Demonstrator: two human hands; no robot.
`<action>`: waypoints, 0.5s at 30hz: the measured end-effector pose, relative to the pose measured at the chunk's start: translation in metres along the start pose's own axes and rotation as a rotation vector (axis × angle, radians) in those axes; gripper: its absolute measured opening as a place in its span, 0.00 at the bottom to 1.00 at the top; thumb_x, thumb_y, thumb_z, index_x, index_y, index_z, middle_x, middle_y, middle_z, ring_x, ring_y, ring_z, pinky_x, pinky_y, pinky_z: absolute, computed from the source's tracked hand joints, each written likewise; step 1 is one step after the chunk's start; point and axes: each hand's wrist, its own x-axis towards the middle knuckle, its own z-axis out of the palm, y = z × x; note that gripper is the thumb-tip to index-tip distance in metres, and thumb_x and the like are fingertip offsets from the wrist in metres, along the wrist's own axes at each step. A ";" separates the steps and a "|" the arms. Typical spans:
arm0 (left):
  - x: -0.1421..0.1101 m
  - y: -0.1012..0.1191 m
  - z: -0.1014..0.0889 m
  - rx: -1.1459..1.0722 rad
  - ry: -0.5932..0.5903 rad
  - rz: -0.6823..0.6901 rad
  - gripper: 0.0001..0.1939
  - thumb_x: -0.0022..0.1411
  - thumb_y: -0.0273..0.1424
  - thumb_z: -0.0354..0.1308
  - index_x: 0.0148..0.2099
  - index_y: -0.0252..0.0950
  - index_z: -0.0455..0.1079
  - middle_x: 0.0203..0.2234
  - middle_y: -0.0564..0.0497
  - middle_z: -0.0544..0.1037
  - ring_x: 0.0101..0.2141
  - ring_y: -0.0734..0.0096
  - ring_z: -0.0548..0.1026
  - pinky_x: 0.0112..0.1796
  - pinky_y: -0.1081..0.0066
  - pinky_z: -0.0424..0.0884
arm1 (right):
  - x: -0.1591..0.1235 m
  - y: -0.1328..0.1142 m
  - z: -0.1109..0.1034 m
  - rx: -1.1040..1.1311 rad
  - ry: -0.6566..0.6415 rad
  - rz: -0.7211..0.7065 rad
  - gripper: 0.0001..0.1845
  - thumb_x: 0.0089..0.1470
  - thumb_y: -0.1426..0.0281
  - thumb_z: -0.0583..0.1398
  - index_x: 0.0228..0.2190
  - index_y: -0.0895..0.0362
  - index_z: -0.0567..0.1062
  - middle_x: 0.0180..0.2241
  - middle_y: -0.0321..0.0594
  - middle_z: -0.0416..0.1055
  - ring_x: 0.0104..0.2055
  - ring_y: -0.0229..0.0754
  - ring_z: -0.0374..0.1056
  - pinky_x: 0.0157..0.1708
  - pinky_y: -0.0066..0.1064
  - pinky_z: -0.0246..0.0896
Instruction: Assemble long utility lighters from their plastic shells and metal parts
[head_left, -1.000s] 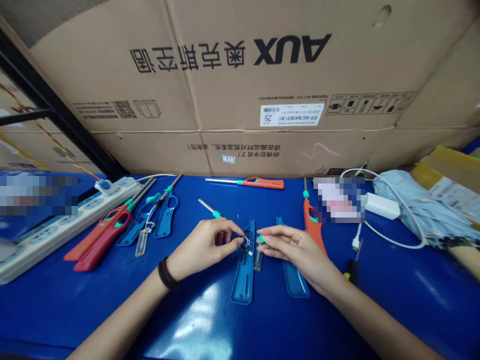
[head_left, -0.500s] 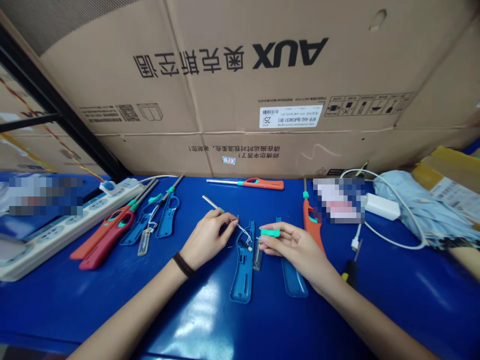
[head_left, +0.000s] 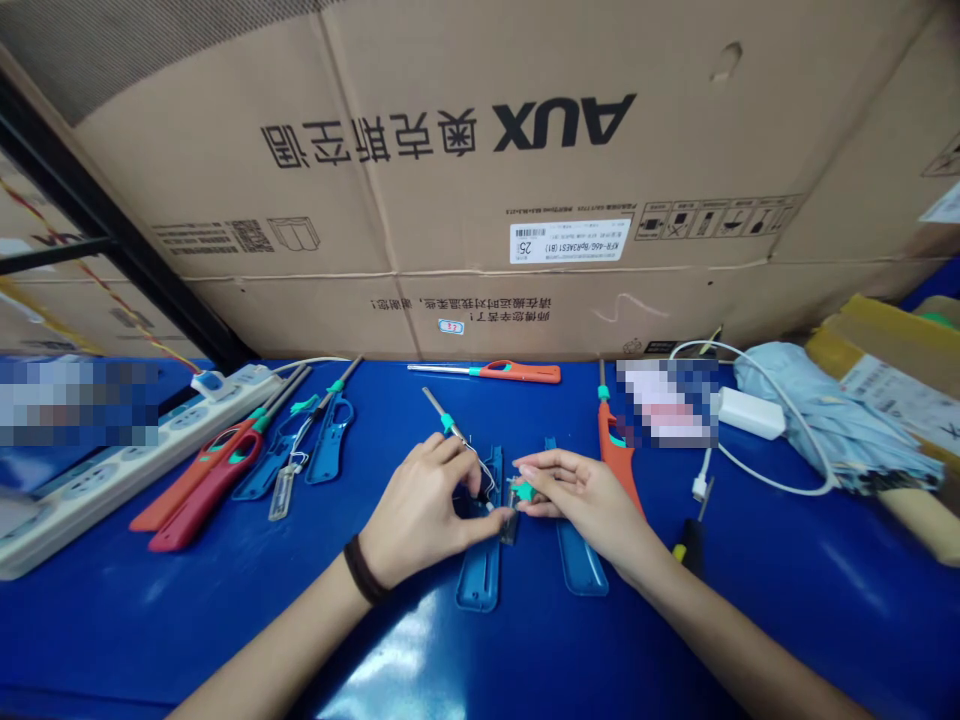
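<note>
My left hand (head_left: pixel 420 510) pinches a steel lighter nozzle (head_left: pixel 436 412) with a teal collar, its tip pointing up and to the left. Thin white wires (head_left: pixel 484 475) run from it down past my fingertips. My right hand (head_left: pixel 581 495) holds a small teal plastic piece (head_left: pixel 525 490) between its fingertips, close to my left hand. Below my hands lies an open blue lighter shell half (head_left: pixel 478 578), partly hidden by my left hand. A second blue half (head_left: pixel 579 562) lies under my right wrist. A small clear part (head_left: pixel 510 528) stands between them.
Orange and red lighters (head_left: pixel 206 490) and blue shell halves (head_left: pixel 330 440) lie left, by a white power strip (head_left: pixel 135 450). Further right are an orange lighter (head_left: pixel 619 450), a screwdriver (head_left: pixel 690 545) and a white charger (head_left: pixel 750 412). A cardboard box (head_left: pixel 480 300) walls the blue table's back.
My left hand has moved right and closed over the wires, tilting the nozzle more upright. My right hand has brought the teal piece down and left, toward my left hand.
</note>
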 end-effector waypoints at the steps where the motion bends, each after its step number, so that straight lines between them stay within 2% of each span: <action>1: -0.001 0.004 0.001 0.033 -0.019 -0.001 0.19 0.51 0.48 0.60 0.26 0.37 0.62 0.27 0.52 0.70 0.31 0.66 0.67 0.38 0.64 0.63 | 0.000 0.000 0.000 0.009 0.009 -0.001 0.21 0.37 0.61 0.69 0.31 0.61 0.76 0.31 0.40 0.76 0.29 0.39 0.75 0.38 0.34 0.74; 4: -0.001 0.010 0.004 0.077 -0.059 -0.037 0.20 0.53 0.49 0.57 0.25 0.37 0.61 0.25 0.51 0.70 0.32 0.64 0.67 0.34 0.66 0.63 | 0.000 0.000 0.000 0.006 0.022 -0.009 0.19 0.35 0.63 0.70 0.30 0.61 0.76 0.32 0.41 0.77 0.35 0.42 0.75 0.43 0.35 0.71; 9: 0.001 0.009 0.005 0.059 -0.101 -0.086 0.15 0.56 0.41 0.55 0.23 0.37 0.62 0.24 0.51 0.70 0.30 0.66 0.67 0.32 0.68 0.62 | -0.001 0.000 -0.002 -0.067 0.003 -0.033 0.22 0.33 0.65 0.71 0.34 0.59 0.77 0.37 0.44 0.77 0.42 0.47 0.74 0.48 0.39 0.67; 15: 0.000 0.008 0.003 0.071 -0.098 -0.068 0.12 0.54 0.37 0.56 0.22 0.37 0.64 0.23 0.51 0.71 0.28 0.67 0.67 0.34 0.67 0.63 | 0.000 0.002 -0.002 0.013 -0.040 -0.010 0.26 0.35 0.62 0.70 0.38 0.61 0.76 0.34 0.45 0.78 0.40 0.47 0.75 0.46 0.39 0.69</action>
